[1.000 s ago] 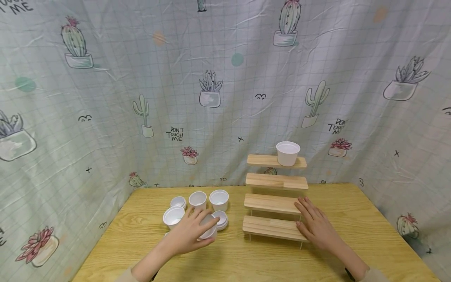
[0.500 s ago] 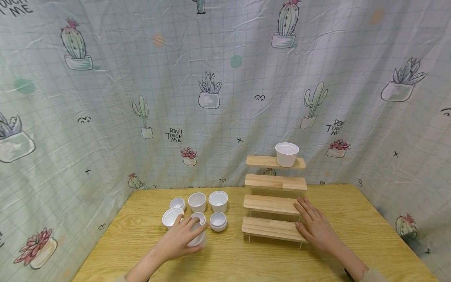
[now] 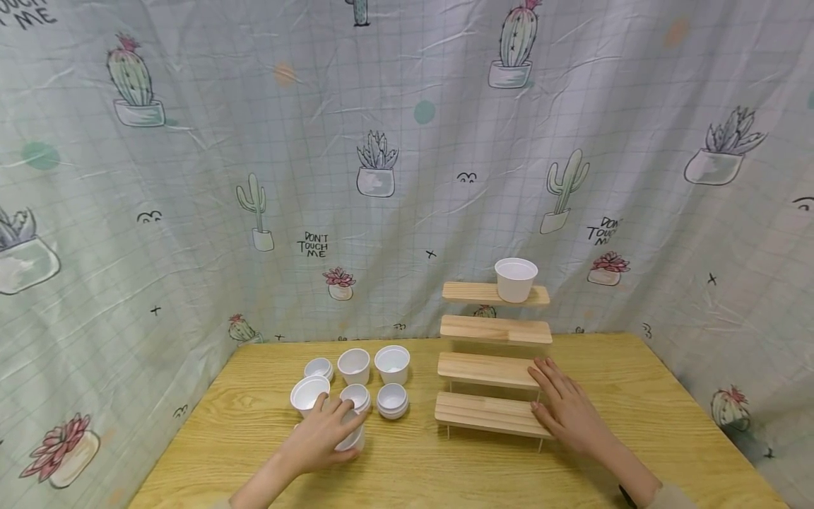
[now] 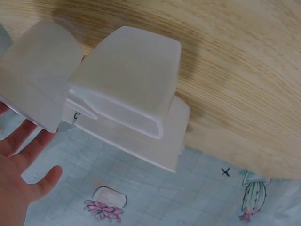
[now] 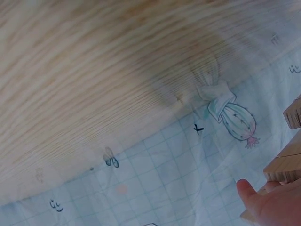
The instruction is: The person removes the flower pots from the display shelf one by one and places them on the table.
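Observation:
My left hand (image 3: 324, 435) grips a white plastic cup (image 3: 352, 440) at the front of a cluster of white cups. In the left wrist view, its fingers touch the rim of that cup (image 4: 42, 75), and another white cup (image 4: 129, 70) stands beside it. My right hand (image 3: 569, 410) rests against the right end of a wooden tiered shelf (image 3: 486, 367); its fingers lie on one board and its thumb on the lowest. In the right wrist view the hand (image 5: 282, 205) touches the board ends. One white cup (image 3: 516, 281) stands upright on the top board.
Behind my left hand are larger cups (image 3: 392, 364) and small stacked bowls (image 3: 392, 401). Part of one cup is hidden by the hand. All stand on a wood-grain table (image 3: 407, 474). A cactus-print curtain (image 3: 407, 141) encloses the back and sides.
My left hand has moved left and slightly nearer with the cup, uncovering two small bowl stacks. My right hand stays at the shelf's right end.

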Available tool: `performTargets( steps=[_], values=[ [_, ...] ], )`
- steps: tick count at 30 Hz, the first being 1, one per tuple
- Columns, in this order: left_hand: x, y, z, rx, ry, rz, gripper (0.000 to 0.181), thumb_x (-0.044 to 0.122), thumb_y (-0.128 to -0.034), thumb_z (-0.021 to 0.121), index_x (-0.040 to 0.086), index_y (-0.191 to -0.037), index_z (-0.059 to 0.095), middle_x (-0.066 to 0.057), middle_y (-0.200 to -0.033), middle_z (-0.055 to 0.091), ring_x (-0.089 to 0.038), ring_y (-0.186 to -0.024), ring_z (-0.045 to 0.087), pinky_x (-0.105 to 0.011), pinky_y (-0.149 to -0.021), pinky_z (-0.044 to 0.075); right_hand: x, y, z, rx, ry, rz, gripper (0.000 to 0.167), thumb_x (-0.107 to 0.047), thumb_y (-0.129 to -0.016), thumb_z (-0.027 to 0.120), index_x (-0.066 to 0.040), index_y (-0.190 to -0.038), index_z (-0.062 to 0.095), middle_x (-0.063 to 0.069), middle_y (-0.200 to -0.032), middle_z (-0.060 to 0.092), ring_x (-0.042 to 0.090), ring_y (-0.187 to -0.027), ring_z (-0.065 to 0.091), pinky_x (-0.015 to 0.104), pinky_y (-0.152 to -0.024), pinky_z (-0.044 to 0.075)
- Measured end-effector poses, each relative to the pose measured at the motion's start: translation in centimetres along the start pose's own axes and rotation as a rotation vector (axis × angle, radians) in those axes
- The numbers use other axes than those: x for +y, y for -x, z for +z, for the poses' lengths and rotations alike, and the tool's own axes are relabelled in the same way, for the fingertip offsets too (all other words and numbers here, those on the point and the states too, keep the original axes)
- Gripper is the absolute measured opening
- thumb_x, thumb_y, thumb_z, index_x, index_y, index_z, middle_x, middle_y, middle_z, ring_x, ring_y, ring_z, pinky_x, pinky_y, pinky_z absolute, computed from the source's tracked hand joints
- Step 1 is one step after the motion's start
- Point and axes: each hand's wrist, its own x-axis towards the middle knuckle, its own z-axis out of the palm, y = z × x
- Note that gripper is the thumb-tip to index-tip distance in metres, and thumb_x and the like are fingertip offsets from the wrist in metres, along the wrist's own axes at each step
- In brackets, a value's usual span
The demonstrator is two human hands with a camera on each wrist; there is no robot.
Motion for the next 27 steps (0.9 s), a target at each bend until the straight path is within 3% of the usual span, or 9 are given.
performTargets(
  steps=[5,27],
  values=[
    [-0.1,0.1,0.3,0.005,-0.006,0.007,0.056,0.051,-0.0689,0.066,0.021,-0.114,0.055,0.0,-0.093,0.053,-0.017,-0.082,0.05,-0.044,-0.075,0.038,-0.1,0.0,0.0,0.003,0.002,-0.004,0.062,-0.024,-0.083,0.06,-0.008,-0.137,0.034,0.009,-0.145,0.027,0.03,-0.134,0.024,0.052,-0.092,0.031],
    [-0.4,0.2,1.2,-0.031,-0.013,0.008,0.057,0.051,-0.0688,0.065,0.02,-0.115,0.056,0.001,-0.091,0.052,-0.017,-0.08,0.05,-0.042,-0.073,0.038,-0.1,0.0,0.0,0.012,0.018,-0.002,0.062,-0.024,-0.082,0.061,-0.008,-0.137,0.035,0.009,-0.145,0.028,0.024,-0.136,0.02,0.052,-0.091,0.032]
  ],
)
